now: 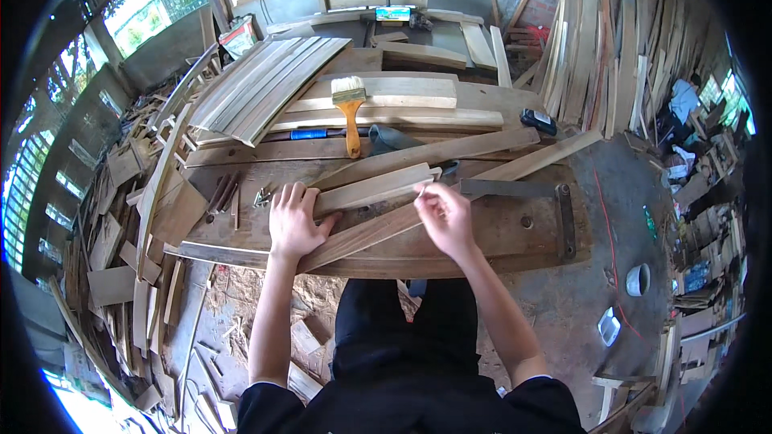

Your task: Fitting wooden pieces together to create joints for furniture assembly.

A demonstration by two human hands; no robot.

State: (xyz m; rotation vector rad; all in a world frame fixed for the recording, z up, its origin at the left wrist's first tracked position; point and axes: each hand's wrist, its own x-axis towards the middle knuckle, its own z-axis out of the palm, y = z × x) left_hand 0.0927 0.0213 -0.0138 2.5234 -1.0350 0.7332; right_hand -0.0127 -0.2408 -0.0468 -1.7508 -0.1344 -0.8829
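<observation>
A short pale wooden block lies slanting across the workbench. My left hand rests at its left end, which sits between the thumb and forefinger. By the block's right end, my right hand is closed in a pinch. A small thin thing shows at its fingertips, too small to name. Under both hands runs a long wooden strip. A metal try square with a dark wooden handle lies right of my right hand. Small metal pieces lie left of my left hand.
Beyond the block are a paintbrush, a blue-handled tool, a dark cloth and a black device. Slatted boards lie at the far left. Scrap wood heaps the floor on both sides; a red cord runs at right.
</observation>
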